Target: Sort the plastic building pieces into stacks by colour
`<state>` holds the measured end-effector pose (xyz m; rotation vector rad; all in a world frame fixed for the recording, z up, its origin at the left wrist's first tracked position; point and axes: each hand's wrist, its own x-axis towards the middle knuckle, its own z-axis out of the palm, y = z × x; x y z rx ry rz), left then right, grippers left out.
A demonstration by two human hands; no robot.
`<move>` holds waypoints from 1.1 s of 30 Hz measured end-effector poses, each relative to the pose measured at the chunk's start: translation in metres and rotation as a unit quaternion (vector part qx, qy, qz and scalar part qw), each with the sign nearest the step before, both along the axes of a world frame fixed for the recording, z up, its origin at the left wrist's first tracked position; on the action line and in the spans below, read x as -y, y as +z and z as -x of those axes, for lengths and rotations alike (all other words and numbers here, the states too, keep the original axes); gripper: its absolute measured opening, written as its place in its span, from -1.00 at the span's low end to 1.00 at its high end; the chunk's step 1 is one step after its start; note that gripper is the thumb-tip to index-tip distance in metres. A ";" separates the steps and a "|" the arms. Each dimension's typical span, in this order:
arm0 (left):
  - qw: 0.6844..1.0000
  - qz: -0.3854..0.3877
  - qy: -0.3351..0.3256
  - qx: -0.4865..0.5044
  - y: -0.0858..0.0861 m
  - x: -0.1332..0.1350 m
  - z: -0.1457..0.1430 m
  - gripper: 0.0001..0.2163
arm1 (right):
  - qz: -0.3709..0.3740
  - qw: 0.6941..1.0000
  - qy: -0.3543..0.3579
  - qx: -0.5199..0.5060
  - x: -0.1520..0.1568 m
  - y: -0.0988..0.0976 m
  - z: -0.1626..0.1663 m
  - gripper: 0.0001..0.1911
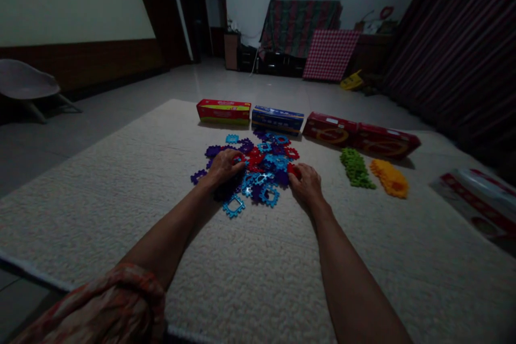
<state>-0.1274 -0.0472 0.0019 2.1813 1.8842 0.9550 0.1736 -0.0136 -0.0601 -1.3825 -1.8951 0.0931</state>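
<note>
A loose heap of flat plastic building pieces with toothed edges, in blue, purple and red, lies on the cream mat (250, 269). At the heap's left side, my left hand (222, 167) has its thumb and fingers closed round a red toothed piece (238, 160), partly hidden by the fingers. On the right side, my right hand (308, 184) pinches another red toothed piece (293, 171) at the heap's edge. One light-blue square piece (234, 206) lies nearest to me. A purple piece (198, 176) sits left of my left hand.
Green pieces (356, 168) and orange pieces (389, 178) lie in separate piles at right. Behind the heap stand a red-and-green box (224, 112), a blue box (277, 120) and two dark red boxes (330, 128). A clear-topped package (484, 199) is at far right.
</note>
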 end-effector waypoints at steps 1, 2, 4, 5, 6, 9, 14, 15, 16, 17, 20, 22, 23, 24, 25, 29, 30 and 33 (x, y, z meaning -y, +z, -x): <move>1.000 -0.002 -0.009 0.006 0.001 0.000 -0.002 -0.79 | 0.001 1.000 0.002 -0.004 -0.001 -0.001 -0.001 -0.80; 1.000 -0.002 -0.017 0.010 0.001 0.001 -0.004 -0.78 | 0.003 1.000 -0.001 -0.008 -0.002 -0.002 -0.002 -0.80; 0.999 -0.001 -0.033 0.014 0.001 0.002 -0.009 -0.74 | 0.003 1.000 -0.023 -0.017 -0.005 -0.003 -0.007 -0.76; 0.999 0.001 -0.040 0.017 0.001 0.004 -0.012 -0.71 | -0.002 0.999 -0.042 -0.023 -0.007 -0.002 -0.009 -0.73; 0.999 0.003 -0.049 0.021 0.001 0.005 -0.015 -0.67 | -0.011 0.998 -0.061 -0.030 -0.007 0.000 -0.011 -0.69; 0.995 0.010 -0.089 0.047 0.003 0.007 -0.020 -0.58 | -0.053 0.995 -0.073 -0.048 -0.005 0.011 -0.010 -0.62; 0.994 -0.012 -0.052 0.093 0.007 0.001 -0.005 -0.68 | -0.085 0.993 0.080 -0.019 0.020 0.035 0.028 -0.62; 0.995 -0.006 -0.038 0.094 0.006 -0.001 0.001 -0.72 | -0.080 0.991 0.109 -0.009 0.026 0.038 0.039 -0.62; 0.995 0.002 -0.031 0.092 0.005 -0.004 0.007 -0.75 | -0.071 0.988 0.136 0.003 0.031 0.040 0.050 -0.62; 0.996 0.010 -0.031 0.087 0.003 -0.005 0.013 -0.76 | -0.059 0.985 0.161 0.016 0.036 0.041 0.060 -0.62; 0.995 0.011 -0.078 0.055 -0.007 -0.009 0.024 -0.71 | -0.026 0.976 0.209 0.050 0.039 0.044 0.084 -0.60; 0.993 0.006 -0.117 0.023 -0.015 -0.010 0.026 -0.64 | -0.004 0.974 0.213 0.071 0.034 0.046 0.093 -0.58; 0.991 0.005 -0.131 0.007 -0.019 -0.011 0.026 -0.61 | 0.007 0.974 0.212 0.082 0.031 0.046 0.096 -0.57; 0.991 0.006 -0.137 -0.006 -0.023 -0.012 0.026 -0.58 | 0.018 0.973 0.211 0.092 0.028 0.047 0.099 -0.59; 0.990 0.008 -0.137 -0.018 -0.026 -0.012 0.025 -0.57 | 0.030 0.972 0.211 0.102 0.025 0.048 0.101 -0.62; 0.989 0.014 -0.141 -0.041 -0.035 -0.015 0.025 -0.63 | 0.053 0.968 0.219 0.111 0.019 0.050 0.103 -0.78; 0.988 0.013 -0.146 -0.041 -0.035 -0.015 0.025 -0.65 | 0.051 0.969 0.216 0.107 0.019 0.050 0.103 -0.80; 0.987 0.002 -0.157 -0.029 -0.032 -0.015 0.024 -0.72 | 0.028 0.974 0.200 0.101 0.019 0.047 0.103 -0.80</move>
